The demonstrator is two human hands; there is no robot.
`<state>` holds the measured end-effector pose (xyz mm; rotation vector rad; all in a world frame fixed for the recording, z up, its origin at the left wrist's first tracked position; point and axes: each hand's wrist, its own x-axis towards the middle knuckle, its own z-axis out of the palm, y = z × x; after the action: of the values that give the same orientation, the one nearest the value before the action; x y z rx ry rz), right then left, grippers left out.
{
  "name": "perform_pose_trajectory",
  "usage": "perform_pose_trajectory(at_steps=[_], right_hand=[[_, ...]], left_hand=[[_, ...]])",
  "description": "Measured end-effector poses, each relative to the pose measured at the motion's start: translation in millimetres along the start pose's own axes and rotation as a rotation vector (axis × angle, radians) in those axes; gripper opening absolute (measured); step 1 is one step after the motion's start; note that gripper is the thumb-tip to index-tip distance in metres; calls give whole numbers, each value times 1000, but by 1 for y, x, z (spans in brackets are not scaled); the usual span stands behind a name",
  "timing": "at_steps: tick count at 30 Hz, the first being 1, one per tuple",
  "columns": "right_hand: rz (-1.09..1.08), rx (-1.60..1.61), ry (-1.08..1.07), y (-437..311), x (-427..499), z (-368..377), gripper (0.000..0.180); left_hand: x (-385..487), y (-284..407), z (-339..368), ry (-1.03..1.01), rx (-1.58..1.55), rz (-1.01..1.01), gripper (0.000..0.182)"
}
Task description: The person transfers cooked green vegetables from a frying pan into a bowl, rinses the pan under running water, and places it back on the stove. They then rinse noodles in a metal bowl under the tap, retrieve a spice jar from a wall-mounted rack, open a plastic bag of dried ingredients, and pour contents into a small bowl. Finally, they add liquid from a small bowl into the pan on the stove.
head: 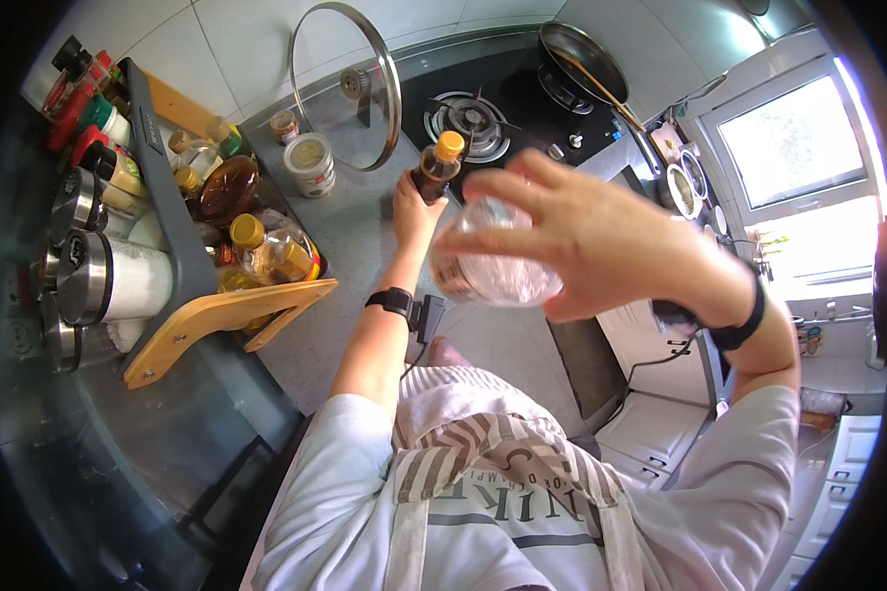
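My left hand (pixel 416 210) is closed around a dark sauce bottle (pixel 440 166) with a yellow cap, held upright near the front of the gas hob. Nearer the camera, my right hand (pixel 562 229) grips a clear, rounded container (pixel 488 258), partly hidden by the fingers and slightly blurred; whether it is glass or plastic I cannot tell. Behind the hands is a gas burner (pixel 471 122) with nothing on it. At the hob's back right sits a dark frying pan (pixel 588 55), a wooden utensil (pixel 595 85) resting in it.
A glass pan lid (pixel 395 96) with a metal rim stands upright on the counter, beside a white lidded tub (pixel 310 164) and a small jar (pixel 284 127). At left, a spice rack (pixel 229 303) holds oil bottles (pixel 270 251) and seasoning jars (pixel 137 281). White cabinets (pixel 650 432) are at right.
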<state>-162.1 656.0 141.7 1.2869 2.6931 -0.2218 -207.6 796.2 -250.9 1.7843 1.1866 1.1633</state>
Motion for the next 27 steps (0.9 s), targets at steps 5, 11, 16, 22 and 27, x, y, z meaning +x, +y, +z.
perform_pose_trajectory(at_steps=[5, 11, 16, 22, 27], right_hand=[[138, 86, -41, 14, -23, 100, 93], [487, 333, 185, 35, 0, 215, 92], [588, 586, 320, 22, 23, 256, 95], [593, 580, 596, -15, 33, 253, 86], [602, 380, 827, -28, 32, 242, 67]], left_hand=[[10, 5, -17, -10, 79, -32, 86], [-55, 17, -106, -218, -227, 18, 64], [-137, 68, -128, -262, 123, 236, 90], [-146, 97, -118, 39, 257, 290, 99], [-130, 119, -126, 7, 303, 380, 98]])
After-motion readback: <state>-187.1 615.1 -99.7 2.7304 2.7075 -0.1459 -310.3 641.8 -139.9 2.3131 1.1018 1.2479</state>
